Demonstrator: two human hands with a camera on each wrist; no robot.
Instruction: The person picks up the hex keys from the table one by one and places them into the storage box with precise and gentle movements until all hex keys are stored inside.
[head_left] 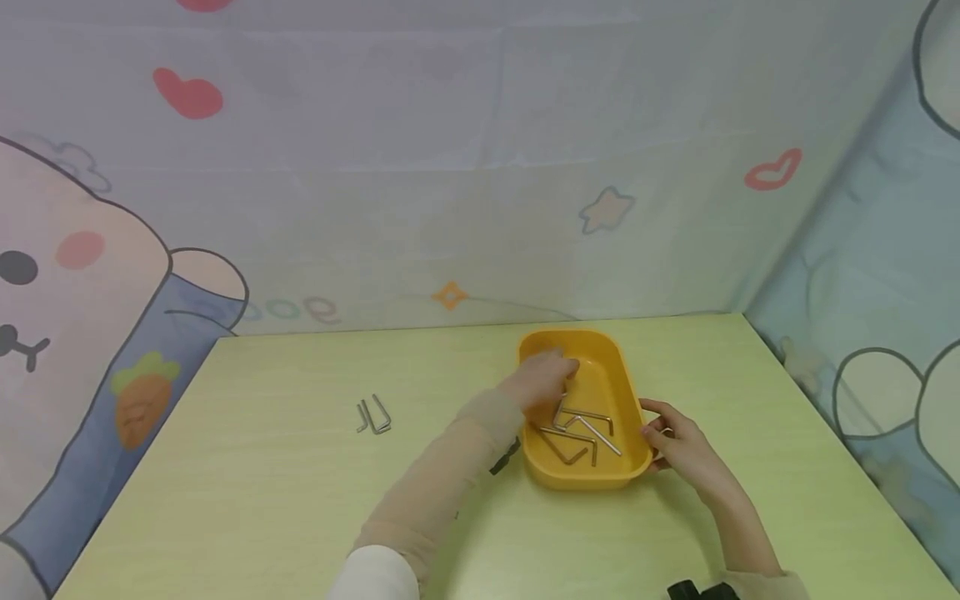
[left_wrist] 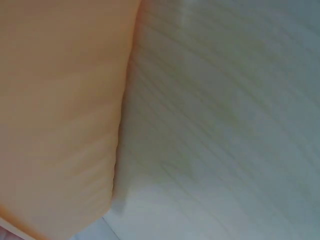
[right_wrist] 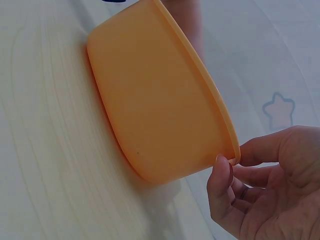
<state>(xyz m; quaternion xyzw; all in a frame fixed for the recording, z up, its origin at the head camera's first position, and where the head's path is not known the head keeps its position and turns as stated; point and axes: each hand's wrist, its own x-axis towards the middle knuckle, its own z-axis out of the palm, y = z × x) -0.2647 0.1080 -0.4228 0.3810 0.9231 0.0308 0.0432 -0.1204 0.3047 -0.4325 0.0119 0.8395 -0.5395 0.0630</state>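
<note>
A yellow plastic tray [head_left: 592, 481] stands on the table with several L-shaped hex keys [head_left: 597, 435] lying loose in it. My left hand [head_left: 542, 377] reaches over its left side, fingers pointing down inside near the far end. The back of that hand hides its fingertips, so whether they hold a hex key cannot be seen. My right hand [head_left: 678, 443] pinches the tray's near right rim between thumb and fingers. The right wrist view shows this pinch at the rim [right_wrist: 220, 107] closely. Only the tray's outer wall [left_wrist: 60, 110] fills the left of the left wrist view.
Several hex keys [head_left: 377, 419] lie together on the light wood-patterned table [head_left: 285, 500], left of the tray. A printed cloth [head_left: 405, 183] hangs behind the table's far edge, and more cloth [head_left: 862, 275] hangs on the right.
</note>
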